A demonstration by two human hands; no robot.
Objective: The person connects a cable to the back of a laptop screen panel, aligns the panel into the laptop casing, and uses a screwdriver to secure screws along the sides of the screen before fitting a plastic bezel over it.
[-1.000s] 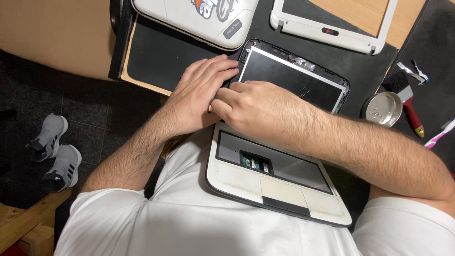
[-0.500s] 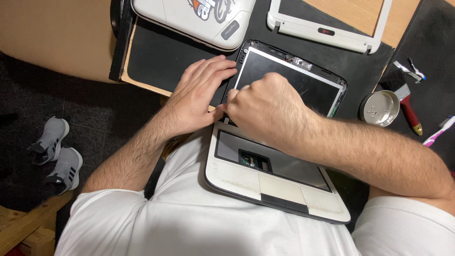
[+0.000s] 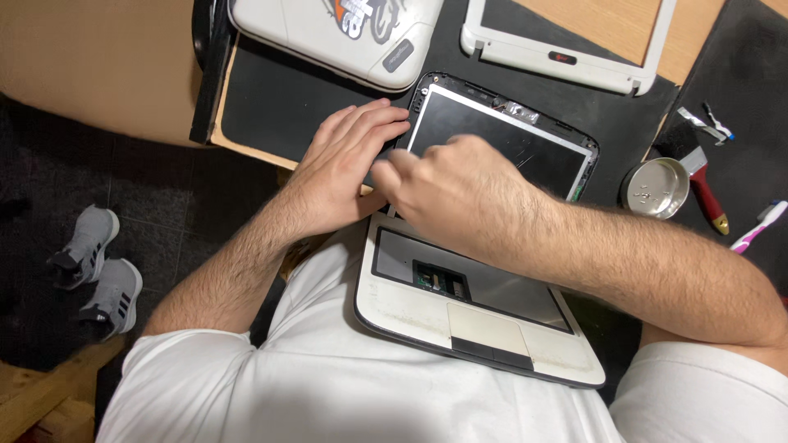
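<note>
An opened white laptop lies half on my lap, its base (image 3: 394,299) toward me with the keyboard removed. Its bare screen panel (image 3: 509,152) rests on a black mat (image 3: 279,102), with the front bezel taken off. My left hand (image 3: 341,168) lies flat with its fingers over the left edge of the screen half, thumb near the hinge. My right hand (image 3: 460,197) hovers over the panel's lower left corner, fingers curled and blurred. Whatever its fingertips hold is hidden.
A closed white laptop with stickers (image 3: 328,33) sits at the back, and a loose white screen bezel (image 3: 566,57) beside it. To the right are a small metal tin (image 3: 654,187), a red-handled brush (image 3: 707,197), a pink toothbrush (image 3: 759,226) and small tools (image 3: 710,121). Grey shoes (image 3: 98,262) stand on the floor at left.
My right hand has slid up and left from the hinge area onto the panel's lower left corner. The left hand has stayed on the screen's left edge.
</note>
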